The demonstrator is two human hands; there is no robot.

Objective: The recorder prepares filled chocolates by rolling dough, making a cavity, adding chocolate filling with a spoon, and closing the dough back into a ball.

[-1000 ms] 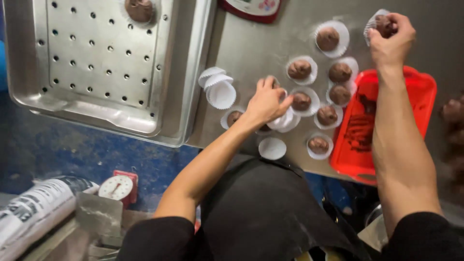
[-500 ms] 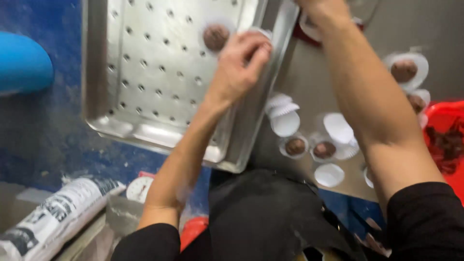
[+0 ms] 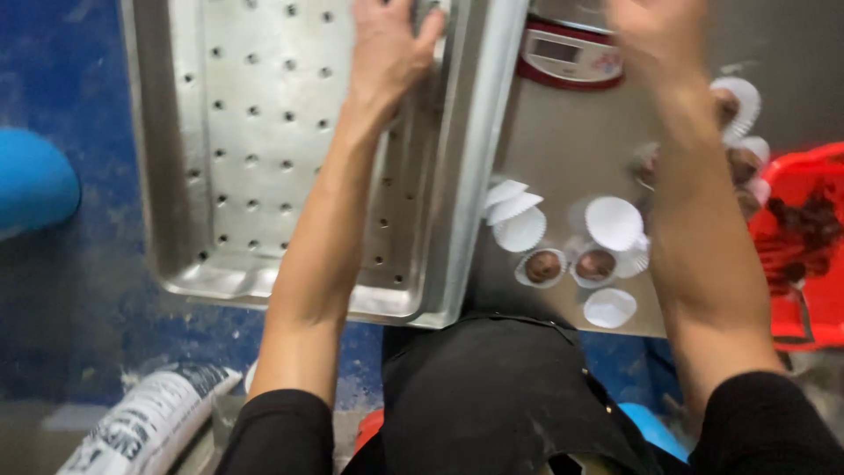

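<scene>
My left hand [image 3: 387, 53] reaches out over the far right part of a perforated metal tray [image 3: 264, 176], back of the hand up; whatever is under the palm is hidden. My right hand [image 3: 655, 35] is blurred at the top edge, beside a red and white kitchen scale [image 3: 571, 57], with its fingertips cut off by the frame. On the steel table between my arms lie empty white paper cups [image 3: 519, 229] and two cups holding brown balls [image 3: 543, 266]. More filled cups [image 3: 738, 163] sit behind my right forearm.
A red plastic tray [image 3: 809, 255] with dark brown pieces is at the right edge. A blue rounded object [image 3: 31, 185] lies at the left, and a rolled printed sack [image 3: 149, 422] at the bottom left. My black apron [image 3: 501, 396] fills the lower middle.
My left hand went from the paper cups on the table up onto the metal tray and has moved further along it. My right hand moved left, to above the scale. The view shifted left.
</scene>
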